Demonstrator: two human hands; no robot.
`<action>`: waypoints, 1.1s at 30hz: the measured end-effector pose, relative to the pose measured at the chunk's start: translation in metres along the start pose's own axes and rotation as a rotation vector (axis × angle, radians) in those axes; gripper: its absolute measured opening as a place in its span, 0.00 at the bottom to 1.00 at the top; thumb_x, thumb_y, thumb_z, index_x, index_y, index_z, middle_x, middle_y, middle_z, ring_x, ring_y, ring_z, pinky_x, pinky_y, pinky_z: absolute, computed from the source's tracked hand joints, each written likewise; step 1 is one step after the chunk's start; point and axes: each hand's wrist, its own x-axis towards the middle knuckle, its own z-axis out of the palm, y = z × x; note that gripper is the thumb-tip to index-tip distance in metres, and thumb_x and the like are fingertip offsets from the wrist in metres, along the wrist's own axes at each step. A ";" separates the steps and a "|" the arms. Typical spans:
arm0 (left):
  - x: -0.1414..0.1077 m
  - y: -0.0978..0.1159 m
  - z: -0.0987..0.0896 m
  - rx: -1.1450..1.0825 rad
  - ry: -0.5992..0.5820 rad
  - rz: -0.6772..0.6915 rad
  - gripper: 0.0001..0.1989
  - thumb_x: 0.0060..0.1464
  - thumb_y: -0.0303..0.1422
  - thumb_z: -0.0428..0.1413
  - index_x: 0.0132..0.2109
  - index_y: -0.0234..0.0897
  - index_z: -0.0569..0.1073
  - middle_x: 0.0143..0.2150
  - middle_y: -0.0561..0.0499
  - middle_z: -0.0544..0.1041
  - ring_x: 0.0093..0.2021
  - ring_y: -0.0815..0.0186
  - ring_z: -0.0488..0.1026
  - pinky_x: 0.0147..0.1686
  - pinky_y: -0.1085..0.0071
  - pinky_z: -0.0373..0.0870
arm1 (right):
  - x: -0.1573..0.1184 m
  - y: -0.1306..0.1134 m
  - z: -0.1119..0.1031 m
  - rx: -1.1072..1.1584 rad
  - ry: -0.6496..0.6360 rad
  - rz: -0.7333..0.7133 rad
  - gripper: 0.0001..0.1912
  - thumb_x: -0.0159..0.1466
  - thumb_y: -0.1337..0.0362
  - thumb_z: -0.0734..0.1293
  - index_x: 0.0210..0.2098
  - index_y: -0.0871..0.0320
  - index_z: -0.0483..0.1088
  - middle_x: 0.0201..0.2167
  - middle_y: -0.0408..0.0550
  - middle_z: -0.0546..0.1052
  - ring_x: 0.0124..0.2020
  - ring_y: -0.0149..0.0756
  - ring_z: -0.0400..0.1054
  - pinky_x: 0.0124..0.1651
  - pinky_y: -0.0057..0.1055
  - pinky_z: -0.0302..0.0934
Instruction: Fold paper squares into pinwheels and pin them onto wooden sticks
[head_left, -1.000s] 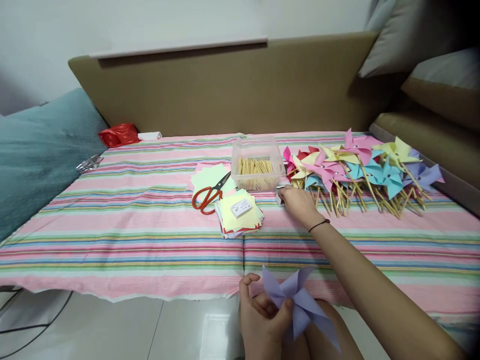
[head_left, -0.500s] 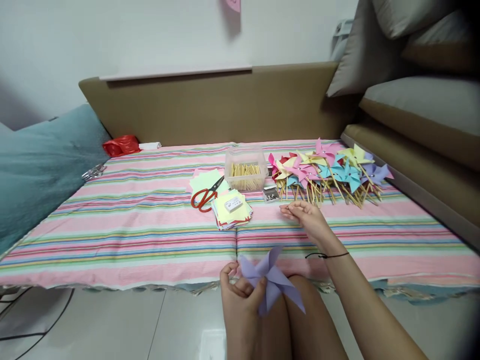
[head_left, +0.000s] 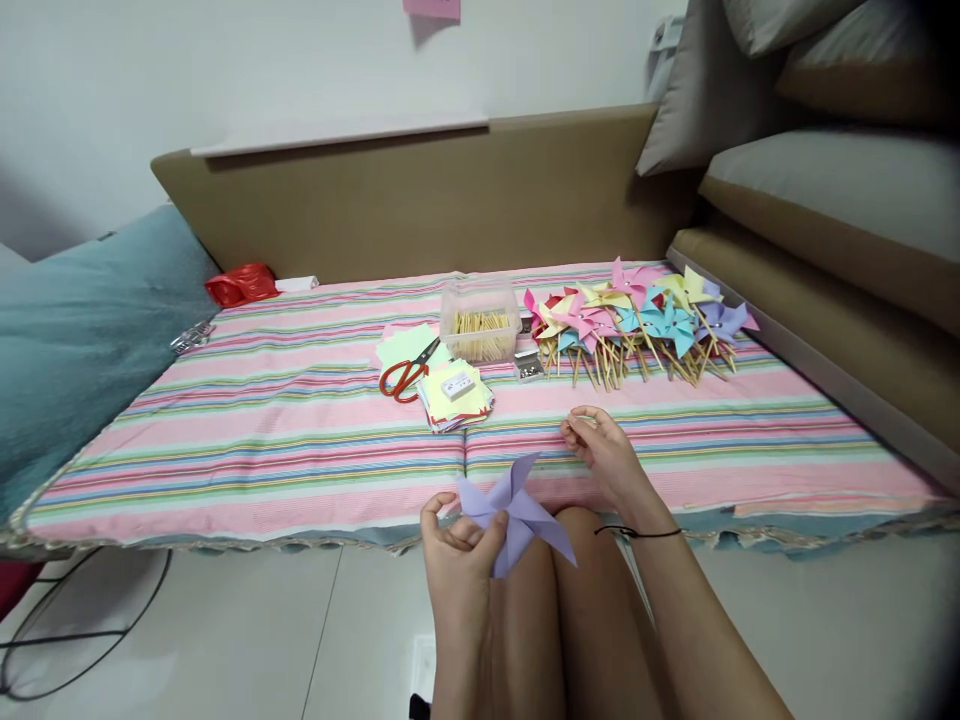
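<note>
Between the thumb and fingers of my left hand [head_left: 461, 545] is a purple paper pinwheel [head_left: 517, 508], its blades folded in to the middle, held above my knees. No stick shows on it. To its right, my right hand [head_left: 604, 450] hovers over the front of the striped cloth, thumb and fingertips pinched together. Whatever is in that pinch is too small to make out. Beyond the right hand lies a small open box of metal pins [head_left: 529, 367]. A clear plastic tub [head_left: 480, 345] of short wooden sticks stands just behind that box.
Finished pinwheels [head_left: 637, 315] on sticks are heaped at the back right. Red-handled scissors [head_left: 405, 378] rest on green paper [head_left: 405, 345], beside a stack of paper squares [head_left: 469, 408] topped by a small white box [head_left: 458, 385]. Cushions [head_left: 832, 190] pile up on the right.
My right hand has drawn back from the pin box toward me, still pinched. The purple pinwheel stays in my left hand. The whole view has shifted slightly.
</note>
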 end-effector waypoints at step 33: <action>-0.043 0.030 0.012 0.081 -0.134 0.146 0.32 0.39 0.28 0.67 0.45 0.44 0.56 0.27 0.55 0.79 0.26 0.66 0.77 0.27 0.75 0.71 | -0.147 -0.026 0.018 -0.454 -0.090 -0.323 0.03 0.59 0.65 0.70 0.30 0.52 0.77 0.30 0.45 0.79 0.34 0.39 0.73 0.40 0.36 0.67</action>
